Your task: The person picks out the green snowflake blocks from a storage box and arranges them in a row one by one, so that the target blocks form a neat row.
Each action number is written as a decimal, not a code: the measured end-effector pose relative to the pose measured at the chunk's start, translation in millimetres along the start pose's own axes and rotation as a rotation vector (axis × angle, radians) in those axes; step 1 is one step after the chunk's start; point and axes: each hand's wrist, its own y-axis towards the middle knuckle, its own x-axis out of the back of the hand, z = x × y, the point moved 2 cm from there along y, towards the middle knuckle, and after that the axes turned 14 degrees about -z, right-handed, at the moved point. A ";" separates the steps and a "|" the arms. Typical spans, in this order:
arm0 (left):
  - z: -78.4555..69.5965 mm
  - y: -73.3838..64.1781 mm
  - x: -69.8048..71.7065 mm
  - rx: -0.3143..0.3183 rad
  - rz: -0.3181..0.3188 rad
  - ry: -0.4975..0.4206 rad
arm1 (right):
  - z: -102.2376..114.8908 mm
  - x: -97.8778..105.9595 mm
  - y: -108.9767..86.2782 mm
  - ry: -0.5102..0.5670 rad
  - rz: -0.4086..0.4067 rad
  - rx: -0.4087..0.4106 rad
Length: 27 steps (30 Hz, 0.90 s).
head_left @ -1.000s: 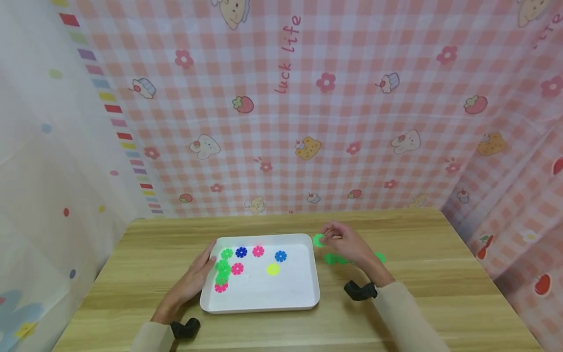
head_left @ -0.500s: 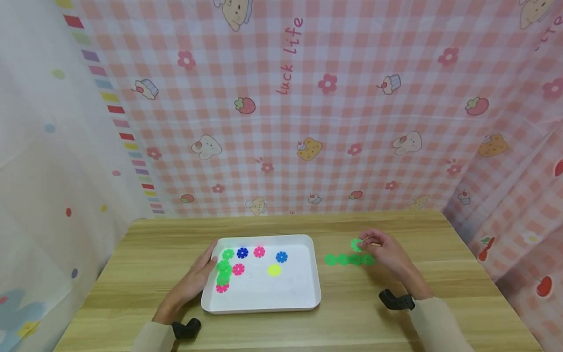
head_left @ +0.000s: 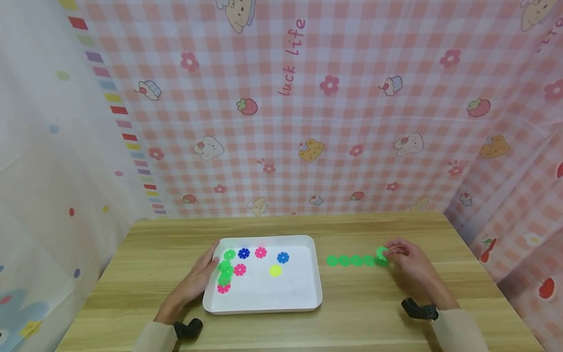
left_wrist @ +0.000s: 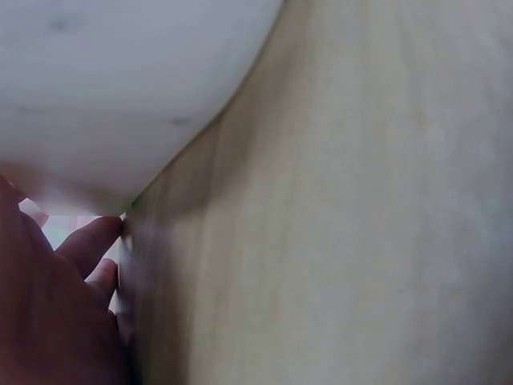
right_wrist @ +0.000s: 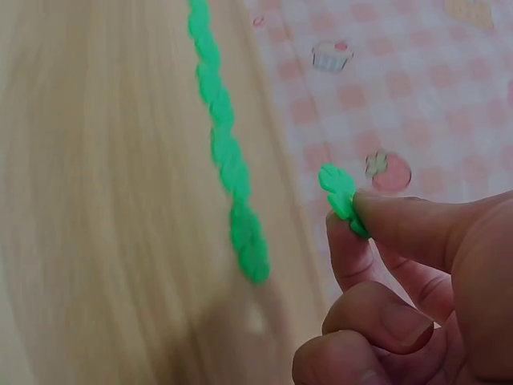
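pinching a green disc (right_wrist: 339,192) — right hand (head_left: 411,261), near the green row (head_left: 357,260).

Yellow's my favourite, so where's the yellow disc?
In the head view, the yellow disc lies in the white tray, right of its middle, just below the lighter blue notched disc.

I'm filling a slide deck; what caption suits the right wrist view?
A right hand pinches a green disc apart from the row of green discs on the wood-grain table.

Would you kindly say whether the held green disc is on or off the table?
Off: the right hand pinches the disc above the table.
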 end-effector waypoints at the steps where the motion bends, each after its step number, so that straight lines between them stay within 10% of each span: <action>1: -0.1 0.0 -0.1 -0.001 -0.001 0.001 | -3.2 1.8 -0.1 -0.017 -0.006 -0.003; 27: 0.2 -1.0 0.2 0.028 0.008 0.014 | -31.7 8.7 0.4 -0.091 -0.105 -0.086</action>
